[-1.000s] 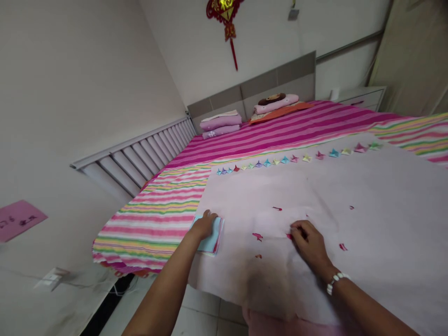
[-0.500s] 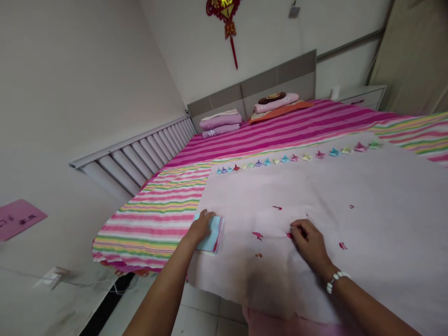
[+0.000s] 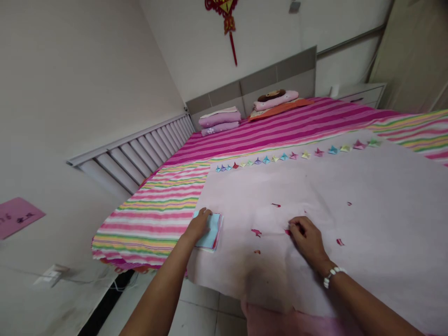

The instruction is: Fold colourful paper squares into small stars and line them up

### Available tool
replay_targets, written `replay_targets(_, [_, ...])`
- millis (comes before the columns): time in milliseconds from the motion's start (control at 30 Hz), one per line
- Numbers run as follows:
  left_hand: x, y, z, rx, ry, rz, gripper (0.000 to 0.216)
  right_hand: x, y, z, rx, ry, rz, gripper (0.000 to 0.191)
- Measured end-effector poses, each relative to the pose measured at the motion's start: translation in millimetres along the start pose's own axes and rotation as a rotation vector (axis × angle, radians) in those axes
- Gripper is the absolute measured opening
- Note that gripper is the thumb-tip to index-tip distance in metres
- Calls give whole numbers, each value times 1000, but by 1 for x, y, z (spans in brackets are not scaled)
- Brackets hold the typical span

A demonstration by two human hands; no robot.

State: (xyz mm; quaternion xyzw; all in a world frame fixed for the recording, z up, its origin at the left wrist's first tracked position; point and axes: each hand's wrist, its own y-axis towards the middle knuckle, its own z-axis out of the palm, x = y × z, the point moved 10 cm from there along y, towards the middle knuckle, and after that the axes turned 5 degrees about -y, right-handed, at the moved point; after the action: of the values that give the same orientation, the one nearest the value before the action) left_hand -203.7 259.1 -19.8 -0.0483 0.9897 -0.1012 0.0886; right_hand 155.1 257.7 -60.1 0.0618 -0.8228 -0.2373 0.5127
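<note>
A large pale sheet (image 3: 241, 186) with small red prints lies over the bed. Near its left edge is a stack of square coloured papers (image 3: 212, 234), light blue on top. My left hand (image 3: 199, 226) rests on this stack, fingers apart and partly over the blue square. To the right, my right hand (image 3: 307, 239) is low over the sheet, thumb and fingertips pinched together beside a small red mark (image 3: 287, 232). Whatever the pinch holds is too small to make out. A row of small folded paper shapes (image 3: 292, 156) in several colours runs along the sheet's far edge.
Beneath the sheet is a striped bedspread (image 3: 154, 200). A white bed rail (image 3: 133, 140) runs along the left wall. Folded bedding (image 3: 220, 119) and a pillow (image 3: 276, 99) lie by the grey headboard (image 3: 259, 77). Floor tiles (image 3: 199, 303) show below the near edge.
The whole view has shifted slightly. Both hands keep nearly the same places, the left on the paper stack and the right pinched beside the red mark.
</note>
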Motion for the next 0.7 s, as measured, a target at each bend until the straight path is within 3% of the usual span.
replay_targets(167, [-6,5,0,28,12,20,68,-1,0,1,3,-1,0,11])
replay_targets(700, [-4,1,-6,-46,-68,47,49,1,0,0,2,-5,-3,12])
